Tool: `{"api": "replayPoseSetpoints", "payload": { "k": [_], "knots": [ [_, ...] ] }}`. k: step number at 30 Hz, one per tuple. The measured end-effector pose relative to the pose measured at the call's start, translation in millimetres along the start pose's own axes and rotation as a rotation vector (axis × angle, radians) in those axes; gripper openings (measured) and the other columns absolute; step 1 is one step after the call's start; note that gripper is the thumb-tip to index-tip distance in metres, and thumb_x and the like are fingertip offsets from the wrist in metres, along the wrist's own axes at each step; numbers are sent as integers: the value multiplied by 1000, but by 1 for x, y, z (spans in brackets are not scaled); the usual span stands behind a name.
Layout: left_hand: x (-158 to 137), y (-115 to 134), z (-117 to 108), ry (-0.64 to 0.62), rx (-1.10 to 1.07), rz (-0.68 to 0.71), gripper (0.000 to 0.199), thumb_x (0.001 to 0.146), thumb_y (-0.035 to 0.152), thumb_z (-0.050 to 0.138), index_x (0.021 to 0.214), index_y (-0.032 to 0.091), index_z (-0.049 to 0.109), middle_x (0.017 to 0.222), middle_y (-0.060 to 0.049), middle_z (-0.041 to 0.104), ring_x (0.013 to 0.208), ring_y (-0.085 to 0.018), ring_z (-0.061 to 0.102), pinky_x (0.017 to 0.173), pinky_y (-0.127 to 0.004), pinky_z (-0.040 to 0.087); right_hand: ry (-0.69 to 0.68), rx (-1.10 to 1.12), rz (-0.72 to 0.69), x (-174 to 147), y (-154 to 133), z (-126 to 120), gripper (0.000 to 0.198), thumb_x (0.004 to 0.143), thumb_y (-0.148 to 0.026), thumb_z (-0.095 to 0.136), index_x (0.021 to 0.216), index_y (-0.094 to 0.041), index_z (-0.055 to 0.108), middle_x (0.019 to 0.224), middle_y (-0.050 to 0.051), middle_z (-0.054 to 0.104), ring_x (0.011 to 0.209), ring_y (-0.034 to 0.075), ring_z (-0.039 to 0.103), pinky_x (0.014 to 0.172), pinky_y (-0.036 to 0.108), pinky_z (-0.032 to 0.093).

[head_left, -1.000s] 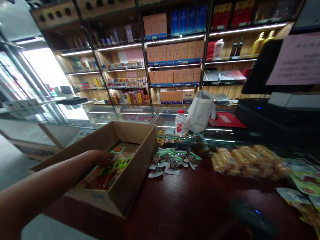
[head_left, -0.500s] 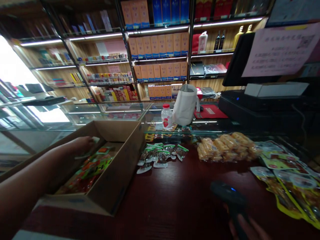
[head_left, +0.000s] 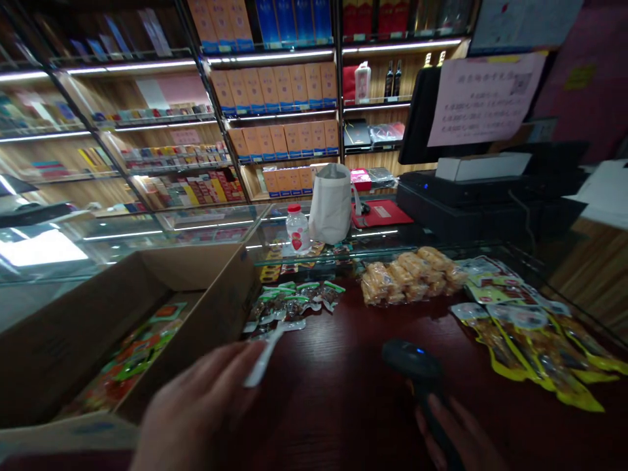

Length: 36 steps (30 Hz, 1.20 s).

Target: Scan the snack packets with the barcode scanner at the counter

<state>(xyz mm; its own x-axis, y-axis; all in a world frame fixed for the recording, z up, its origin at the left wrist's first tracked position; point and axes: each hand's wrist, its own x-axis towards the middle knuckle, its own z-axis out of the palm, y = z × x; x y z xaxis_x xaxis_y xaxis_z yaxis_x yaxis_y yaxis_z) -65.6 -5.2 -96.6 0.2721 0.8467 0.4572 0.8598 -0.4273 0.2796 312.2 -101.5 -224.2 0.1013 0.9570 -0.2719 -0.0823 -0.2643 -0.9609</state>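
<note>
My left hand (head_left: 201, 399), blurred by motion, is closed on a small packet (head_left: 265, 356) with a pale edge; most of it is hidden behind the fingers. It hovers over the dark red counter, just right of the cardboard box (head_left: 230, 278). Inside that box lie colourful snack packets (head_left: 142, 353). A black barcode scanner (head_left: 417, 366) with a blue light is gripped in my right hand (head_left: 456, 428) at the lower right. Small clear packets with green strips (head_left: 294, 297) are piled beyond my left hand.
Wrapped bread rolls (head_left: 412, 275) and yellow-edged food pouches (head_left: 530, 340) lie on the counter's right. A red-capped bottle (head_left: 297, 229) and white bag (head_left: 331, 206) stand on the glass case behind. A monitor (head_left: 419, 118) carries a paper notice.
My left hand has come out of the cardboard box and moved right over the counter with a packet. The view has turned right; my right hand still holds the scanner.
</note>
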Motion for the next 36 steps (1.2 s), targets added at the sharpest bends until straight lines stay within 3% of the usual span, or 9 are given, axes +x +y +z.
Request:
{"api": "replayPoseSetpoints", "payload": {
  "k": [4, 7, 12, 16, 21, 24, 28, 31, 36],
  "knots": [
    [-28, 48, 94, -236, 116, 85, 42, 85, 22, 57, 121, 37, 73, 103, -8, 77, 89, -29, 72, 79, -36, 58, 24, 30, 2, -1, -1, 3, 69, 77, -86, 58, 81, -18, 67, 74, 4, 67, 50, 13, 50, 50, 26, 41],
    [-38, 59, 124, -349, 80, 21, 40, 86, 21, 61, 123, 32, 72, 107, -10, 75, 94, -29, 70, 83, -38, 57, 46, 77, 5, -2, 2, 4, 65, 79, -82, 60, 83, -17, 65, 68, 1, 63, 48, 11, 47, 49, 25, 37],
    [-43, 49, 121, -236, -254, -120, 46, 82, 38, 70, 127, 29, 66, 126, -10, 67, 117, -31, 62, 101, -43, 50, 18, 101, 2, -3, 6, 1, 55, 89, -72, 57, 88, -18, 63, 59, -2, 57, 48, 12, 44, 49, 25, 33],
    [-32, 36, 118, -220, -320, -255, 48, 76, 32, 74, 122, 24, 67, 126, -12, 65, 121, -33, 58, 105, -50, 44, 13, 103, -7, -6, 4, 0, 54, 88, -71, 59, 100, -19, 62, 72, -1, 63, 49, 11, 45, 50, 25, 34],
    [-25, 41, 121, -306, -353, -293, 35, 60, 19, 81, 92, 21, 66, 102, -7, 69, 100, -30, 62, 89, -41, 47, 34, 96, -8, -7, -2, 3, 55, 85, -73, 62, 93, -18, 65, 66, 0, 62, 49, 11, 45, 50, 24, 37],
    [-27, 44, 124, -243, -474, -428, 24, 65, 20, 76, 77, 22, 55, 79, 0, 66, 77, -22, 62, 72, -32, 45, 52, 117, -8, -7, -5, 6, 59, 81, -74, 65, 100, -17, 66, 72, 1, 65, 49, 11, 46, 48, 24, 38],
    [-30, 46, 130, -220, -853, -684, 23, 75, 38, 70, 80, 21, 56, 60, 4, 60, 49, -13, 52, 51, -24, 39, 66, 123, 5, -7, -7, 8, 62, 78, -75, 68, 95, -16, 66, 66, 0, 63, 47, 11, 45, 47, 24, 37],
    [-30, 53, 132, -198, -1179, -853, 37, 71, 46, 74, 90, 20, 57, 66, 2, 66, 52, -13, 57, 48, -23, 45, 74, 133, 22, -7, -5, 9, 63, 76, -76, 70, 97, -16, 65, 66, 0, 62, 47, 10, 45, 47, 23, 37],
    [-28, 69, 127, -124, -1432, -977, 48, 60, 36, 87, 93, 18, 56, 82, -3, 73, 73, -18, 70, 66, -30, 60, 65, 129, 3, -6, 1, 7, 58, 83, -72, 65, 101, -17, 64, 74, 1, 64, 49, 10, 45, 48, 24, 36]
  ]
}}
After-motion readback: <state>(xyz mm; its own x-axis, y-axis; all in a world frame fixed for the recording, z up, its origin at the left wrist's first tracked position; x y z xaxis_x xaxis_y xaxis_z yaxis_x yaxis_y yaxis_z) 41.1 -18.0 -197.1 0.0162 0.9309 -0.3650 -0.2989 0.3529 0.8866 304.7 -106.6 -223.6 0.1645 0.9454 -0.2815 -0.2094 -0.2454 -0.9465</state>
